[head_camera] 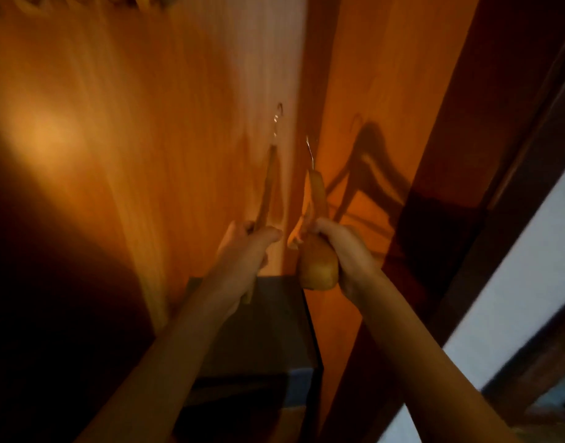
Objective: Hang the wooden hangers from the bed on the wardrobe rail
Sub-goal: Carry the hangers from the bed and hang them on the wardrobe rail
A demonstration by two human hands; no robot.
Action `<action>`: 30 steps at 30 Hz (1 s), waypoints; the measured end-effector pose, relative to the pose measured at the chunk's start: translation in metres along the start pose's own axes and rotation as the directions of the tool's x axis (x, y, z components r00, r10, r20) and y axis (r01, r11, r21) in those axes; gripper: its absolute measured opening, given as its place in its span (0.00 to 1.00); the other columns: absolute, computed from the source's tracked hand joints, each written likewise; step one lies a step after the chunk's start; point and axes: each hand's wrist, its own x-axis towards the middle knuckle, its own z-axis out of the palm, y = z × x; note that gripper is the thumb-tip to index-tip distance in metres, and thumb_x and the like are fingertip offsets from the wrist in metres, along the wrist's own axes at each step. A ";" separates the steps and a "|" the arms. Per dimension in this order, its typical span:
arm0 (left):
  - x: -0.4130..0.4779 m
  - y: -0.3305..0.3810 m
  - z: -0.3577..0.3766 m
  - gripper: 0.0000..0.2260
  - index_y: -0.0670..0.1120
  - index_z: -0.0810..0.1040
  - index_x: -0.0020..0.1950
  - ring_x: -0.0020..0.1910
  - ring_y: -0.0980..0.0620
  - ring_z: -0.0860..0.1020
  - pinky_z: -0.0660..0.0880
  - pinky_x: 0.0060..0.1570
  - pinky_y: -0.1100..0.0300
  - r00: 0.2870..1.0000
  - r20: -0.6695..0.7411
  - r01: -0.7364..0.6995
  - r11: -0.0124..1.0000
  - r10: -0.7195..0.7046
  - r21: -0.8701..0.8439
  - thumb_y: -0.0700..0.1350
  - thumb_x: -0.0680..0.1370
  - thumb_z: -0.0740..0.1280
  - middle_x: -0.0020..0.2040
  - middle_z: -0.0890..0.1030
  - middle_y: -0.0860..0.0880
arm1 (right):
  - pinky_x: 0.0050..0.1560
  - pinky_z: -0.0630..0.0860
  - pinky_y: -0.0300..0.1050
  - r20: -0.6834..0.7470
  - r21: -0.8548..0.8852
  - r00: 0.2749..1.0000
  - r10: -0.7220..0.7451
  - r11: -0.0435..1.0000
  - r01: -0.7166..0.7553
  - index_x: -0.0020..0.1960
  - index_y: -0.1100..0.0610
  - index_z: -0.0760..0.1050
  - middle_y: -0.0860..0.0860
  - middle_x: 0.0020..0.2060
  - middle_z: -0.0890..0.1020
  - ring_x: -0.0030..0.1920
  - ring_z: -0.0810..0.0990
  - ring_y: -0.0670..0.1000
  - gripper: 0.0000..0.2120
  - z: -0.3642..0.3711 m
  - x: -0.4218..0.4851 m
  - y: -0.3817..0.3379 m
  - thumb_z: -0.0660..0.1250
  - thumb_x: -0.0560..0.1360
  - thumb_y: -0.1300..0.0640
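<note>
Both my hands are raised inside the orange wooden wardrobe. My left hand (242, 254) grips a wooden hanger (268, 183) seen edge-on, its metal hook (277, 119) pointing up. My right hand (345, 251) holds another wooden hanger (318, 199), possibly more than one, with a thin metal hook (310, 151) on top and a rounded wooden end (318, 270) below my fist. The two hangers stand upright, close together but apart. The image is blurred. The wardrobe rail is not visible.
The wardrobe's back panel (146, 123) fills the left and centre. The hangers' shadow (367, 174) falls on a side panel. A dark box or shelf (262, 340) sits below my forearms. A dark door edge (485, 187) and white wall (514, 276) lie at the right.
</note>
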 end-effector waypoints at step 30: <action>0.094 0.281 -0.020 0.05 0.44 0.78 0.46 0.28 0.53 0.67 0.65 0.31 0.60 0.820 -0.185 -0.556 0.831 0.541 -0.032 0.44 0.74 0.63 0.29 0.67 0.50 | 0.45 0.74 0.48 0.295 0.177 0.816 -0.498 0.867 0.465 0.44 0.60 0.77 0.59 0.43 0.78 0.42 0.76 0.55 0.05 0.062 0.035 -0.263 0.66 0.71 0.60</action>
